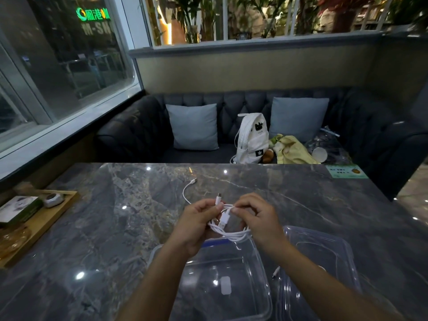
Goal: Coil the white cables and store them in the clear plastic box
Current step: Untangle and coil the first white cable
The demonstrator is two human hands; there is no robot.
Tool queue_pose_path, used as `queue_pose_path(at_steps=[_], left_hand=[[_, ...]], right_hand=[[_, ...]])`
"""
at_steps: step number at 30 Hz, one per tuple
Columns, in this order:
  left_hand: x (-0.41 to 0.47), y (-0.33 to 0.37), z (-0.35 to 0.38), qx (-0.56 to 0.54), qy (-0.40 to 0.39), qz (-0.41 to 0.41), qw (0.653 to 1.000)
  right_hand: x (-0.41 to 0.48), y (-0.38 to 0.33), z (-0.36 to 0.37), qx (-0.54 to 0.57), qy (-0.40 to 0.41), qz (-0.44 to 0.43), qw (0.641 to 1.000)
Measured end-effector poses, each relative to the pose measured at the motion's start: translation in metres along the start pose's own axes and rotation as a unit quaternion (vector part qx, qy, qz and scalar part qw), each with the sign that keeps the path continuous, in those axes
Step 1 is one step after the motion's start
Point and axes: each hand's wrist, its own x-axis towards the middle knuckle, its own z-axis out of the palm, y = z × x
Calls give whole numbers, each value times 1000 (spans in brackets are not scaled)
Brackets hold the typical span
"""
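Note:
A white cable bundle [228, 230] hangs in loops between my two hands, above the far edge of the clear plastic box [259, 295]. My left hand [196, 222] grips the loops, with two plug ends sticking up by its thumb. My right hand [257, 216] pinches the top of the same bundle. A loose tail of cable [185, 193] curves away over the table to a plug at its far end. The open box sits right below my forearms. Its clear lid [333, 256] lies to the right, partly under my right arm. A small white plug [275, 272] shows between box and lid.
The dark marble table [115, 228] carries a wooden tray [44, 225] with a box and small items at the left edge. A green card [346, 171] lies at the far right. Behind the table, a dark sofa [139, 133] holds pillows, a white backpack [251, 137] and other items.

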Motion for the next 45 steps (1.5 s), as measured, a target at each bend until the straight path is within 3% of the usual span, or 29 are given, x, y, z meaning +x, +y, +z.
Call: queue_pose_path(at_steps=[5, 10, 13, 18, 21, 26, 29, 34, 36, 40, 45], left_hand=[[0, -2, 0, -25, 26, -4, 999], [-2, -6, 2, 95, 106, 82, 986], [-4, -8, 4, 119, 90, 104, 983], [-9, -8, 0, 73, 13, 93, 993], [-10, -8, 3, 58, 45, 90, 993], [-9, -9, 1, 28, 88, 37, 995], [-8, -8, -4, 22, 105, 0, 994], [-9, -3, -7, -18, 80, -57, 995], [-11, -3, -5, -11, 60, -93, 994], [-14, -4, -9, -12, 30, -144, 989], [-19, -13, -27, 39, 21, -159, 986]], right_hand=[[2, -3, 3, 84, 25, 60, 994], [4, -10, 3, -3, -62, 39, 997], [6, -9, 3, -44, -78, 52, 995], [7, -3, 2, -51, -33, 36, 998], [8, -1, 3, -104, -39, 22, 994], [4, -3, 3, -73, -57, -4, 996], [5, -8, -8, -80, -125, -52, 988], [9, -10, -20, -216, -249, -130, 935], [10, -11, -19, -219, -279, -137, 925], [6, -9, -11, -135, -273, -99, 947], [0, -1, 4, -43, -239, 12, 970]])
